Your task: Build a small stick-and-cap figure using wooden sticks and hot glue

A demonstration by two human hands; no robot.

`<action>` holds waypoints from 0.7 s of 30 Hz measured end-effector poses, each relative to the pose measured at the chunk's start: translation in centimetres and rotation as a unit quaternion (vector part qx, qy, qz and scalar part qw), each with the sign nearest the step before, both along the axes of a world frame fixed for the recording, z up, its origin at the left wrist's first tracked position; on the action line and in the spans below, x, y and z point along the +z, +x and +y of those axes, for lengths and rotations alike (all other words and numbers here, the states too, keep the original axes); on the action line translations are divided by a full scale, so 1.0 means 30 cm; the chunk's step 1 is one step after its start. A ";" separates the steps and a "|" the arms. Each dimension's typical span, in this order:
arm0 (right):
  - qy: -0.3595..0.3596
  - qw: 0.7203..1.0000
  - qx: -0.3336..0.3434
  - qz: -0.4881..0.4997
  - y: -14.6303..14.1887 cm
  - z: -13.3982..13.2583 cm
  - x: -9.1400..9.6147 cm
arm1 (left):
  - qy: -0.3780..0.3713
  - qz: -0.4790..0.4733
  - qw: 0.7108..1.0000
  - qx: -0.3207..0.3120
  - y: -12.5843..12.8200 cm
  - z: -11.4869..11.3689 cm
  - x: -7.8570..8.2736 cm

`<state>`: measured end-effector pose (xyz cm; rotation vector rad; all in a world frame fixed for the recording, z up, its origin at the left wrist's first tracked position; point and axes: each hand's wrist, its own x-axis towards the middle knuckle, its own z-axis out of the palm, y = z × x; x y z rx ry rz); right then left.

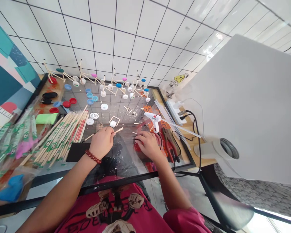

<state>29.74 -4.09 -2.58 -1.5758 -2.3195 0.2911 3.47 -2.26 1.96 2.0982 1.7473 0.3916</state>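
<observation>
Item: stick (118,130), pale wood, slim. Placed in the left hand (102,140), over the glass worktop (128,150). Grip: closed, fingers and thumb pinched on the stick. Whether it is one length or two laid together, I cannot tell from here.

Lie: free end pokes out on the right-hand side of the grip. Long axis runs crosswise, tilted slightly away from the person, the tip aimed across the gap between the hands.

Item: frame (117,117), small wooden square, with a white piece (113,124) at its near side. Lies flat just beyond the left knuckles, on the far side of the stick's tip. Left hand plainly the nearer; right hand (147,144) well apart, off to the right.

Right hand: palm down, fingers bent, a short sliver (134,133) just by the fingertips. Whether they hold anything, I cannot tell.

Adjoining, right: glue gun (155,120), beyond the right hand; pliers (169,145), beside it.

Adjoining, left: wrapped chopsticks (60,137), one bundle, near the left forearm.

Far edge: stick models (118,85), a row, standing on white caps.
</observation>
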 end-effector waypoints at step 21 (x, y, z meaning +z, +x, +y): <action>0.057 0.931 -0.319 0.167 0.268 0.136 0.026 | 0.152 0.007 0.987 0.056 -0.007 0.059 -0.005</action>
